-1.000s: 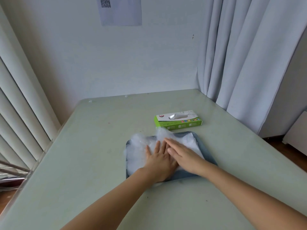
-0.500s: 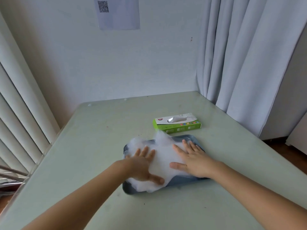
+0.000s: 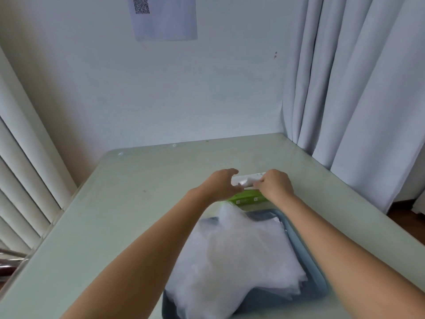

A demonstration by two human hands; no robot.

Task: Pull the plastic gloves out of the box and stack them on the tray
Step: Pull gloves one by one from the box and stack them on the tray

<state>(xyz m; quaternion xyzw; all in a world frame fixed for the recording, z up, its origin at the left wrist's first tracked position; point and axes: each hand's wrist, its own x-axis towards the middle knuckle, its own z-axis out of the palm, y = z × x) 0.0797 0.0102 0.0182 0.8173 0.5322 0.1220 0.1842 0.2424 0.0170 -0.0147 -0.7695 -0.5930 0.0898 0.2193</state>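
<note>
One box (image 3: 247, 199), green and white, on the tabletop (image 3: 119, 215) just beyond the far edge of the tray (image 3: 315, 272). Stack of plastic gloves (image 3: 239, 256), translucent white, lying in the grey-blue tray, near centre. Person's left hand (image 3: 221, 183): fingers curved round the box's left end. Person's right hand (image 3: 275, 185): fingers curled onto the box top; whether they pinch a glove cannot be told.

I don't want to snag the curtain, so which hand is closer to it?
Right. The right hand is at the right end of the glove box, toward the curtain; the left hand curls round its left end, farther away.
</note>
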